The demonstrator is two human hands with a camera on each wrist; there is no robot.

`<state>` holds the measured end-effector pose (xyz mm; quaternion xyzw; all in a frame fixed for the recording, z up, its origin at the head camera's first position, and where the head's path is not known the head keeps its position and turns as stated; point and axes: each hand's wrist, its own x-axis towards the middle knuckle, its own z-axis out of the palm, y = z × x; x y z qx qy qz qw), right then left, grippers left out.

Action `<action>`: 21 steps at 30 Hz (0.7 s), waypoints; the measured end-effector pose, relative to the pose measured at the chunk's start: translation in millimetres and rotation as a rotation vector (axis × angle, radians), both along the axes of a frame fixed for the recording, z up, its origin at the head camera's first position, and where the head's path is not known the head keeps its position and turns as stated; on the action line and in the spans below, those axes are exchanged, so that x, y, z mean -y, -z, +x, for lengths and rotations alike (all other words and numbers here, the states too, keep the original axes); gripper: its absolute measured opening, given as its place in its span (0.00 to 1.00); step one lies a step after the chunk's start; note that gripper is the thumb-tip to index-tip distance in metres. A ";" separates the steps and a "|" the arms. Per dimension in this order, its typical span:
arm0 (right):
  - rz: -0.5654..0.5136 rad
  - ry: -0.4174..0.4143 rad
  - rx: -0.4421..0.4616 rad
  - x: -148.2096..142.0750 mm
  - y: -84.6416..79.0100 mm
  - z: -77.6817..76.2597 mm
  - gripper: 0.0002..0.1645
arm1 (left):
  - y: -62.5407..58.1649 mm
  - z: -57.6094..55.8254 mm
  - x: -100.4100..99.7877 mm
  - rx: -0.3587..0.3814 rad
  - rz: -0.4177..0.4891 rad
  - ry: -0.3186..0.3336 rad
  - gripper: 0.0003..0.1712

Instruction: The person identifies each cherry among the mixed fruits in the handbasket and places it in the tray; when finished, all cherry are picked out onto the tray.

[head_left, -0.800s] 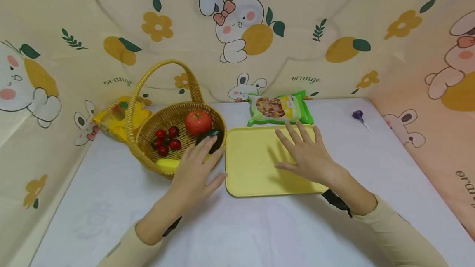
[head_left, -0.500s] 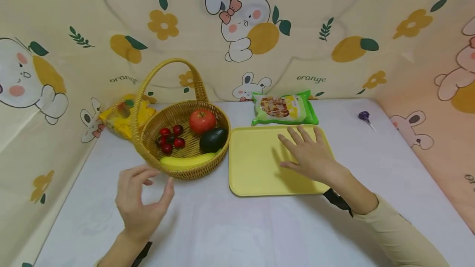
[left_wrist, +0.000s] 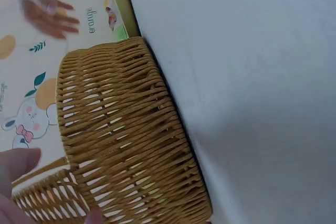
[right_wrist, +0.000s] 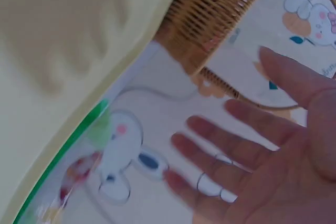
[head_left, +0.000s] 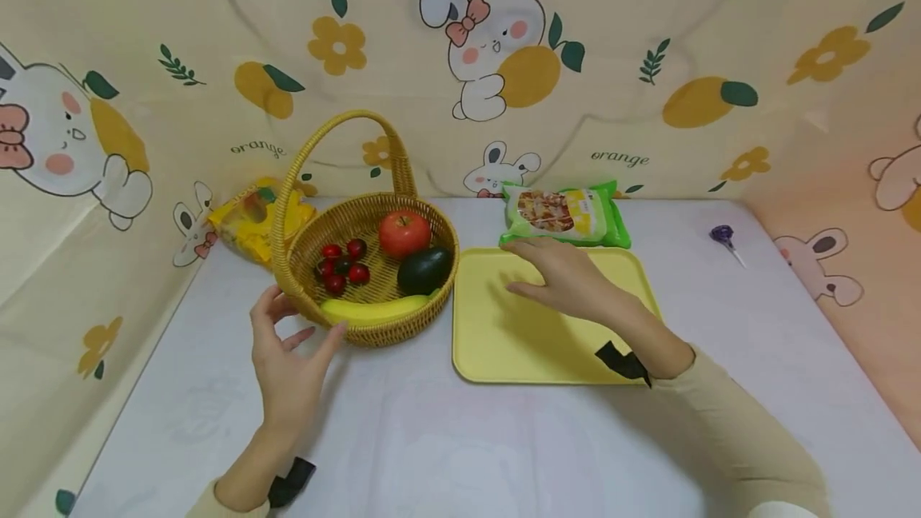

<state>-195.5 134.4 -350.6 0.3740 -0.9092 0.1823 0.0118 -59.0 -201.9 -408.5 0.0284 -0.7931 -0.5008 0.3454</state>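
One left hand [head_left: 288, 374] is at the near left side of one upright wicker basket [head_left: 396, 332], its fingers and thumb arched about the wall; whether they have taken hold or merely brush the weave, we cannot tell. The basket stands on the white tabletop [head_left: 460, 438], left of the yellow tray [head_left: 489, 342]. One right hand [head_left: 568, 278] hangs above that tray, fingers extended, holding nothing.

As we judge it, the work with the basket is at an early stage: the left hand is in place, the fruit is inside, and no lift or shift is yet done.

Counting the fruit, we find one red apple [head_left: 404, 234], one dark avocado [head_left: 424, 271], one banana [head_left: 374, 312] along the near rim, and six cherries [head_left: 358, 273] (a seventh could be hidden in the cluster). Around them we count one tray, one green food packet [head_left: 561, 214] behind it, one yellow packet [head_left: 248, 222] behind the basket, and one purple lollipop [head_left: 722, 234] at far right.
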 end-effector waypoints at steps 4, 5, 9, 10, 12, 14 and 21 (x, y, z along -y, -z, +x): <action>-0.146 -0.107 0.155 40.9 -14.7 -25.5 0.30 | -2.9 -4.3 1.0 0.006 -0.026 0.026 0.41; -0.179 -0.140 0.197 54.0 -18.8 -32.5 0.28 | -5.3 -4.3 0.2 0.005 -0.030 0.034 0.38; -0.272 -0.278 0.353 116.4 -38.7 -57.3 0.25 | -17.6 -0.8 -3.1 -0.015 -0.051 0.044 0.30; -0.278 -0.312 0.388 132.4 -43.4 -62.1 0.25 | -19.3 0.0 -3.4 -0.022 -0.053 0.044 0.30; -0.265 -0.367 0.448 162.6 -50.2 -70.1 0.26 | -20.0 0.5 -3.3 -0.029 -0.056 0.048 0.29; -0.241 -0.409 0.514 189.5 -52.2 -76.2 0.26 | -20.2 0.6 -3.1 -0.033 -0.054 0.052 0.30; -0.151 -0.433 0.727 250.7 -30.4 -87.4 0.26 | -20.8 -0.8 -2.6 -0.026 -0.039 0.069 0.29</action>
